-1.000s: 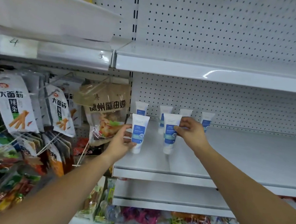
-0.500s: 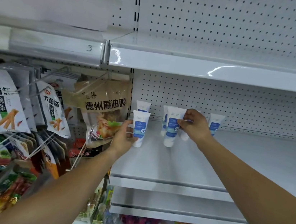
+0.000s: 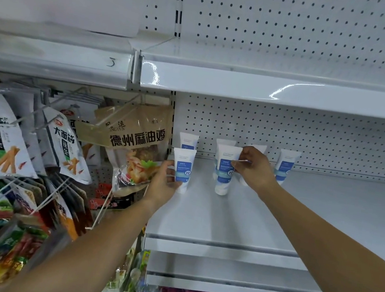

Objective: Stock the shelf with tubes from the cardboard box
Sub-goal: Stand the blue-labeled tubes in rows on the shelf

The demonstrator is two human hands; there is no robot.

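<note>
Back row (image 3: 285,165) standing beyond grips; left grip (image 3: 164,183) clasping first tube (image 3: 182,169), right grip (image 3: 254,168) pinching second tube (image 3: 224,172); I am judging most shelf (image 3: 311,222) unfilled.

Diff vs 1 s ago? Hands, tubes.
Little. The right hand eased the right-hand tube back and slightly left, so it now stands directly in front of a back-row tube. The left hand keeps holding the left-hand tube in about the same spot. Nothing was newly grasped or released.
</note>
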